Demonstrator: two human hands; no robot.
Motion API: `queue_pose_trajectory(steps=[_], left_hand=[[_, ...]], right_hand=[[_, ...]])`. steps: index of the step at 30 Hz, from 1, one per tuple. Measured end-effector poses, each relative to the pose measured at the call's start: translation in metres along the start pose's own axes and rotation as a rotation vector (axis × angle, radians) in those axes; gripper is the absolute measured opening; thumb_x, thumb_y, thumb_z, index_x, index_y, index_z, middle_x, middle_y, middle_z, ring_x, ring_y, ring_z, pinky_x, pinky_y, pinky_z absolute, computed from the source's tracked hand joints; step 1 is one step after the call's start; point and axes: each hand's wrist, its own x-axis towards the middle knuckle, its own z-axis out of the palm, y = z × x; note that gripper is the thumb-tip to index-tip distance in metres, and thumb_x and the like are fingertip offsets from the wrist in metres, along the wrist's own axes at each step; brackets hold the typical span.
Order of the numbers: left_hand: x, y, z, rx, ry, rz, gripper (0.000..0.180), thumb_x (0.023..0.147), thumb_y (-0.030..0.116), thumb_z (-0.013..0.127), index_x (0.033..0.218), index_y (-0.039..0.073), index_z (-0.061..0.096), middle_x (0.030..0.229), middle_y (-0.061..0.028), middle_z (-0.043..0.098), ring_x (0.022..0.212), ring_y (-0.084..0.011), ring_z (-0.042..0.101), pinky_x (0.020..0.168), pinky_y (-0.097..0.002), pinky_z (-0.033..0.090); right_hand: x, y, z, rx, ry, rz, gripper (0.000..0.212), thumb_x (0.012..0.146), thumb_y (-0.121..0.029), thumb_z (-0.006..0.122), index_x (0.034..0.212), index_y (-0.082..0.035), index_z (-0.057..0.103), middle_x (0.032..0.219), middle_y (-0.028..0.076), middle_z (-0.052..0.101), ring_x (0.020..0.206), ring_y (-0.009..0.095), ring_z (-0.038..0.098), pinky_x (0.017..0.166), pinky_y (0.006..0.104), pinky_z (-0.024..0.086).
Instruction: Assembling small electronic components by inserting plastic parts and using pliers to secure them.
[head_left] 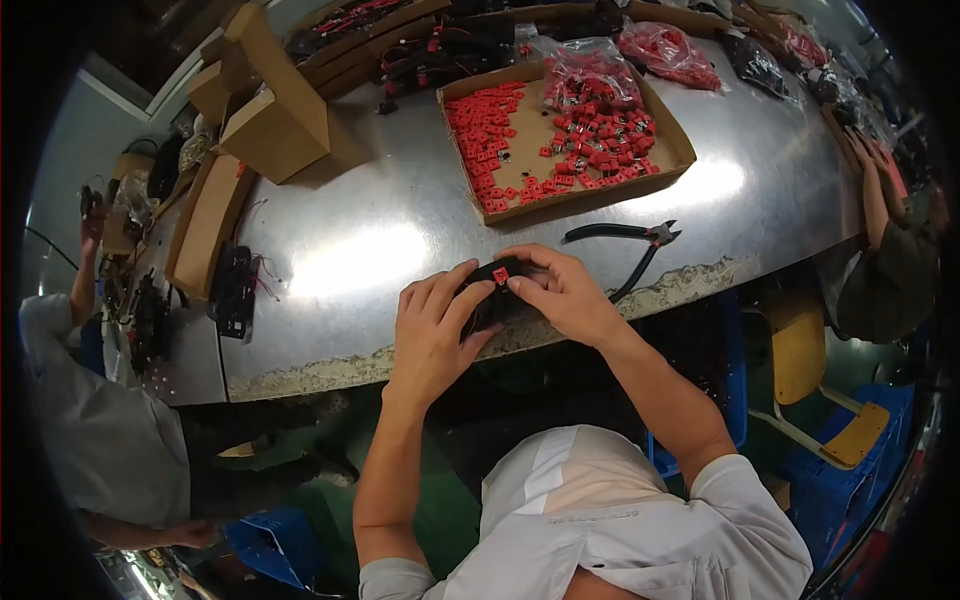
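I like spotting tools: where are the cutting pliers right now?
In the head view, the cutting pliers lie on the metal table, up and right of the right hand, just in front of the shallow cardboard box.

Head camera: left one of a head-worn fisheye pair; upright view, looking down and forward.
Pale shirt [690, 540]: nearest to the lens, seen from above at the near side.
Left hand [432, 325] and right hand [568, 298]: at mid-view, close below the camera.
Metal table [385, 190]: viewed obliquely from its near side, edges bent by the lens.
Cardboard tray [530, 130]: farther off, beyond the hands, seen from above.
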Motion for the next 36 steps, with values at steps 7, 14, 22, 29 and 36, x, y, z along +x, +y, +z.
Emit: queue_pose_trajectory(steps=[7, 14, 22, 29, 36], left_hand=[[0.001, 0.005, 0.001, 0.000, 0.066, -0.004, 0.052, 0.070, 0.021, 0.086, 0.117, 0.015, 0.064, 0.133, -0.0091, 0.059, 0.115, -0.0292, 0.058, 0.095, -0.0436, 0.043], [-0.001, 0.008, 0.005, 0.009, 0.150, -0.013, 0.034, 0.074, 0.014, 0.082, 0.106, 0.014, 0.069, 0.128, -0.0080, 0.064, 0.110, -0.0284, 0.061, 0.095, -0.0421, 0.043], [0.001, 0.009, 0.007, -0.012, 0.197, 0.003, 0.036, 0.073, 0.009, 0.081, 0.105, 0.012, 0.065, 0.130, -0.0085, 0.063, 0.112, -0.0279, 0.061, 0.096, -0.0422, 0.043], [-0.002, 0.004, 0.000, 0.065, -0.001, -0.033, 0.057, 0.069, 0.020, 0.086, 0.117, 0.014, 0.057, 0.135, -0.0095, 0.056, 0.118, -0.0296, 0.057, 0.099, -0.0457, 0.043], [-0.002, -0.002, 0.005, -0.013, 0.004, -0.033, 0.060, 0.067, 0.019, 0.087, 0.119, 0.012, 0.057, 0.131, -0.0105, 0.058, 0.113, -0.0307, 0.059, 0.096, -0.0441, 0.046]], right_hand=[[0.000, -0.002, 0.000, 0.010, -0.006, -0.031, 0.033, 0.098, 0.002, 0.056, 0.131, 0.003, 0.055, 0.119, 0.007, 0.063, 0.105, 0.010, 0.063, 0.093, 0.0253, 0.051], [-0.002, -0.007, 0.004, 0.014, 0.021, 0.001, 0.033, 0.097, 0.003, 0.056, 0.130, 0.003, 0.057, 0.124, 0.009, 0.063, 0.109, 0.012, 0.062, 0.097, 0.0275, 0.049], [-0.001, -0.006, 0.002, -0.041, 0.021, -0.012, 0.032, 0.097, 0.003, 0.056, 0.130, 0.003, 0.056, 0.124, 0.009, 0.063, 0.111, 0.014, 0.062, 0.099, 0.0286, 0.049], [-0.002, -0.006, 0.002, -0.019, 0.035, 0.031, 0.033, 0.098, 0.002, 0.056, 0.131, 0.004, 0.054, 0.121, 0.009, 0.064, 0.108, 0.014, 0.064, 0.096, 0.0281, 0.051], [0.000, 0.000, -0.001, -0.092, 0.059, 0.055, 0.033, 0.099, 0.000, 0.057, 0.132, 0.003, 0.053, 0.118, 0.008, 0.065, 0.103, 0.011, 0.065, 0.092, 0.0257, 0.052]])
